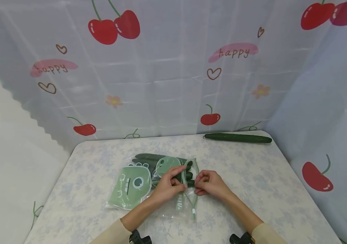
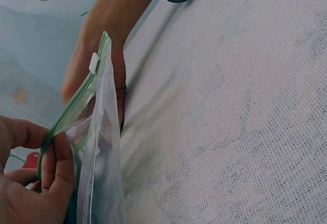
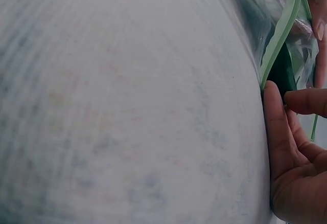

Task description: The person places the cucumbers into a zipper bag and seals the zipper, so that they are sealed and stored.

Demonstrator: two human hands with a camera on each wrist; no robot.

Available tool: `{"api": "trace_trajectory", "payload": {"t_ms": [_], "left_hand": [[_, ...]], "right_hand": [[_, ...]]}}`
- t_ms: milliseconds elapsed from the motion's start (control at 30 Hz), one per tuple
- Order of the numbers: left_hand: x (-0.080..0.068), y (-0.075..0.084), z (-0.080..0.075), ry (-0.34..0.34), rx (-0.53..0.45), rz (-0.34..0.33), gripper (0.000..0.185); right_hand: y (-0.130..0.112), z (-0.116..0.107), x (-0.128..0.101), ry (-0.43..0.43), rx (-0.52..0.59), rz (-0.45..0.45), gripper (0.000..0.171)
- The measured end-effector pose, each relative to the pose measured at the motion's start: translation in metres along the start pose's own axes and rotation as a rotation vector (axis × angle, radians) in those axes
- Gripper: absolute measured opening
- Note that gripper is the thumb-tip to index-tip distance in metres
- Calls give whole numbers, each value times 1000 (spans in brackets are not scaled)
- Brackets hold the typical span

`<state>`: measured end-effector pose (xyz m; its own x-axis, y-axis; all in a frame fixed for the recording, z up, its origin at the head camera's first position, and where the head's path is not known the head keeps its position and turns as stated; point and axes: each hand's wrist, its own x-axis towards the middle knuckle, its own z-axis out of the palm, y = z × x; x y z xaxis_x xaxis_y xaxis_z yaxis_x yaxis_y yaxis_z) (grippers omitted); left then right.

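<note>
A clear zip bag (image 1: 173, 210) with a green cartoon print lies on the table, its mouth parted toward the right. Several cucumbers (image 1: 149, 156) are inside, their ends near the opening. My left hand (image 1: 168, 184) pinches the upper green zip edge (image 2: 66, 110) between thumb and fingers, lifting it off the lower one. At the mouth, my right hand (image 1: 211, 184) pinches the end of one cucumber (image 3: 281, 75) with thumb and fingers; its fingertips also touch the lower zip edge (image 3: 278, 42). A white slider (image 2: 94, 63) sits at the near end of the zip.
Another cucumber (image 1: 237, 138) lies alone along the back right edge of the table (image 1: 79, 176). A light curtain (image 1: 167, 74) printed with cherries hangs behind the table and at its sides. Dark wrist cameras (image 1: 140, 238) are strapped to both wrists.
</note>
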<state>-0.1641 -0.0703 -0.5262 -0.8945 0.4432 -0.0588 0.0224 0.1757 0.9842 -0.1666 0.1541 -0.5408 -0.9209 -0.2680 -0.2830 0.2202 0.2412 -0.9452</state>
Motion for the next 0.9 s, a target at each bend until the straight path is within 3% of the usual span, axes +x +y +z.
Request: {"api": "trace_trajectory", "payload": {"t_ms": [367,667,800,900], "left_hand": [[-3,0,-2,0,-4,10,70],[-1,0,2,7,-2,24,72],[-2,0,4,14,14,39,69],[-4,-1,4,5,97,77,60]], "right_hand": [[2,7,4,54,-66,-7,27],[8,-22,-1,-103,91,-90,30],[9,-50,-2,45,101,-160,32],[10,-80,0,169,57,-180,37]]}}
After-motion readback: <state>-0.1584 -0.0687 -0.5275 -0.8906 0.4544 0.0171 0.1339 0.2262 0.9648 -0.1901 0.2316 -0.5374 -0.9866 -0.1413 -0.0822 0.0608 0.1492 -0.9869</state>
